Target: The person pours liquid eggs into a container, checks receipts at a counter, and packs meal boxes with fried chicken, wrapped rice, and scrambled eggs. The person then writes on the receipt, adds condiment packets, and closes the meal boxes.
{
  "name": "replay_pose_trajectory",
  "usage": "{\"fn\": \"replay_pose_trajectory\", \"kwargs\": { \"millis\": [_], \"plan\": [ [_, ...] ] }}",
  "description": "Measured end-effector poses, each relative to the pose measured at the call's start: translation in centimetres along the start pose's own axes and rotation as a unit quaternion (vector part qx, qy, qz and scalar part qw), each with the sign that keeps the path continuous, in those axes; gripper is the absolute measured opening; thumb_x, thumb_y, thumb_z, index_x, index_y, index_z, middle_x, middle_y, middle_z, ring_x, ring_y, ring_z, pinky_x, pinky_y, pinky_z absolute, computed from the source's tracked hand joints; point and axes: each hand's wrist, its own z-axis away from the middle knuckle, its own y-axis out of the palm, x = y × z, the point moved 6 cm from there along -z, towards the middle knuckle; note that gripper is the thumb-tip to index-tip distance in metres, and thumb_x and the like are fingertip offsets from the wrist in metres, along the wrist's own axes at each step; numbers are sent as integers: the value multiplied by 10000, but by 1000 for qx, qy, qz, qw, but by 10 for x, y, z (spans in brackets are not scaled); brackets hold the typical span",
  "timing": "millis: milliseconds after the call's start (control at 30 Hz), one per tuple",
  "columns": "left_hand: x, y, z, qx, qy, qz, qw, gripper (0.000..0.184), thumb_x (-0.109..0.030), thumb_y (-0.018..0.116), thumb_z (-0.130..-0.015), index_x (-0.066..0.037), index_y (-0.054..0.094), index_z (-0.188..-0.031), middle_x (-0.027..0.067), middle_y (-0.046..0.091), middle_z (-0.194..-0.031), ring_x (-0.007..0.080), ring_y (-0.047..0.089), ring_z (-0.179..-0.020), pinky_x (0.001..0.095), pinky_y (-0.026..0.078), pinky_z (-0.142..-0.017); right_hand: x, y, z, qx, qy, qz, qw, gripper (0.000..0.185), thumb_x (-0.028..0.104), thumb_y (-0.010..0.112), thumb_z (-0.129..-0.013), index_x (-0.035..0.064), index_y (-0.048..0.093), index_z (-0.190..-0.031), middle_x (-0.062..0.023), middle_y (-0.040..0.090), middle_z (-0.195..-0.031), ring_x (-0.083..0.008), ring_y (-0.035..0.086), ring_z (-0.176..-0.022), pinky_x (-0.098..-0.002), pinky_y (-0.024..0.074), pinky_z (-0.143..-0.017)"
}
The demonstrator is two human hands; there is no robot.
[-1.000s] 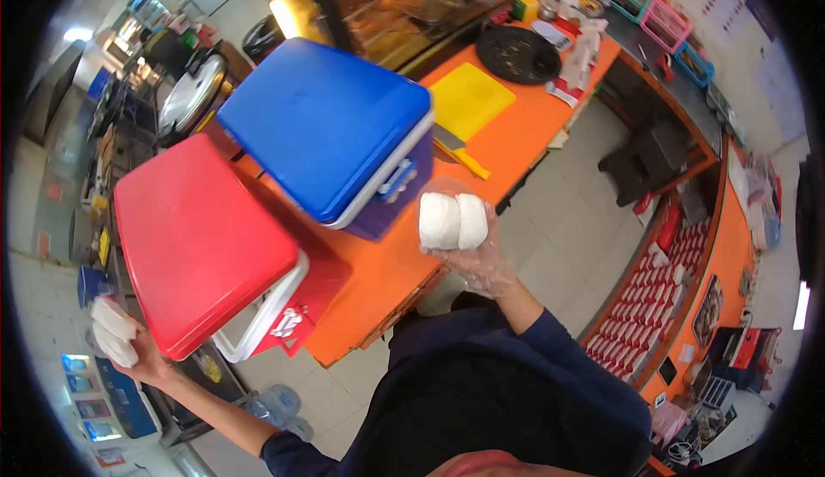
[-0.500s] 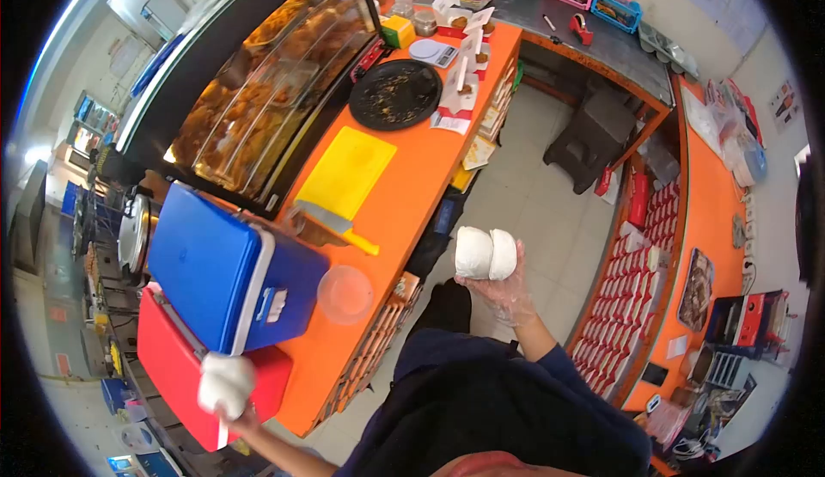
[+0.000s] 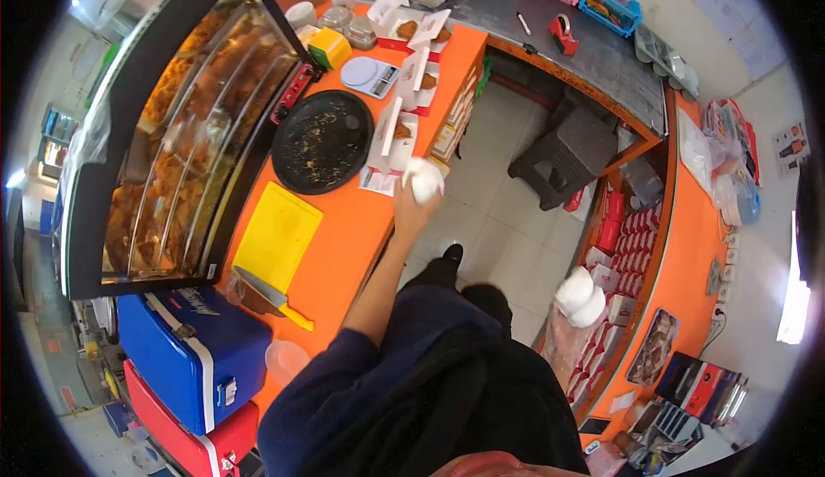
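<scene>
My left hand [image 3: 413, 216] is closed around white wrapped bundles [image 3: 424, 180], raised by the counter's right edge near the open white-and-red boxes [image 3: 399, 149]. Pieces of brown fried food show in several of these boxes. In a clear plastic glove, my right hand [image 3: 566, 339] grips two rounded white bundles [image 3: 581, 297] off to the right, in front of a shelf of folded red-and-white boxes [image 3: 638, 245]. What the wrappers contain is hidden.
On the orange counter [image 3: 344, 236] are a black round tray [image 3: 322, 143], a yellow cutting board [image 3: 277, 235], a knife [image 3: 273, 298] and a white scale [image 3: 369, 76]. A glass food cabinet [image 3: 185, 146] and a blue cooler [image 3: 193, 361] stand left. A dark stool [image 3: 567, 146] is ahead.
My left hand has moved from above the coolers up and right to the open boxes, still holding its bundles. My right hand has shifted right and down with its own. The view has turned.
</scene>
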Motion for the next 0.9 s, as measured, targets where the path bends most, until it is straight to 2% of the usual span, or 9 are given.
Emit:
{"fn": "replay_pose_trajectory", "kwargs": {
  "millis": [133, 233, 367, 467, 600, 633, 700, 767, 900],
  "plan": [
    [54, 45, -65, -43, -189, 64, 979, 698, -290, 734, -704, 82, 450, -1221, 303, 467, -1116, 450, 477, -1038, 463, 384, -912, -5, -6, -55, -71, 55, -81, 993, 762, 163, 692, -746, 143, 242, -1361, -112, 419, -1339, -230, 448, -1199, -434, 409, -979],
    [105, 65, -80, -14, -158, 30, 987, 665, -211, 747, -688, 34, 449, -1230, 315, 420, -1204, 466, 417, -1127, 493, 330, -969, -20, 15, -103, -66, 160, -331, 928, 718, 232, 661, -763, 153, 271, -1361, -96, 425, -1341, -227, 447, -1202, -432, 412, -971],
    [66, 50, -104, -15, -100, -155, 983, 636, -43, 752, -625, -25, 466, -1193, 300, 352, -1294, 471, 326, -1212, 527, 254, -1015, -27, 57, -176, -24, 239, -475, 846, 672, 323, 620, -785, 166, 310, -1360, -74, 433, -1343, -222, 446, -1206, -430, 415, -961],
    [97, 57, -115, -7, -161, -187, 969, 657, -187, 764, -653, -20, 468, -1215, 294, 440, -1227, 454, 439, -1132, 476, 365, -954, -16, 98, -244, 38, 270, -519, 810, 648, 392, 589, -802, 175, 340, -1360, -58, 439, -1345, -219, 445, -1208, -429, 418, -953],
    [156, 77, -114, 76, -344, -50, 934, 635, -316, 728, -708, -15, 500, -1219, 201, 570, -1145, 326, 557, -1062, 380, 441, -903, 16, 173, -346, 195, 308, -554, 749, 634, 483, 547, -824, 188, 379, -1360, -37, 447, -1347, -214, 444, -1212, -427, 422, -942],
    [159, 79, -107, 17, -378, 31, 925, 646, -323, 728, -702, -17, 500, -1223, 183, 562, -1156, 321, 546, -1075, 407, 442, -902, 32, 203, -371, 344, 304, -656, 599, 660, 484, 568, -815, 228, 355, -1384, -50, 450, -1347, -234, 460, -1202, -457, 436, -923],
    [165, 80, -110, -47, -410, 108, 905, 656, -330, 728, -696, -19, 499, -1227, 166, 553, -1167, 316, 534, -1088, 434, 443, -902, 116, 240, -397, 477, 261, -523, 656, 656, 396, 584, -843, 203, 317, -1412, -80, 426, -1376, -294, 488, -1184, -455, 502, -842],
    [174, 86, -89, -60, -564, 292, 770, 654, -299, 718, -689, -37, 484, -1241, 145, 539, -1179, 322, 510, -1110, 530, 430, -890, 147, 307, -409, 588, 272, -465, 604, 600, 355, 563, -857, 202, 345, -1395, -82, 431, -1379, -302, 465, -1221, -467, 480, -911],
    [207, 91, -74, -86, -575, 319, 749, 632, -225, 691, -683, -78, 457, -1251, 150, 513, -1196, 352, 502, -1099, 629, 412, -847, 209, 441, -357, 675, 355, -401, 508, 501, 258, 595, -858, 106, 416, -1301, -153, 458, -1300, -289, 456, -1218, -447, 444, -955]
  ]
}}
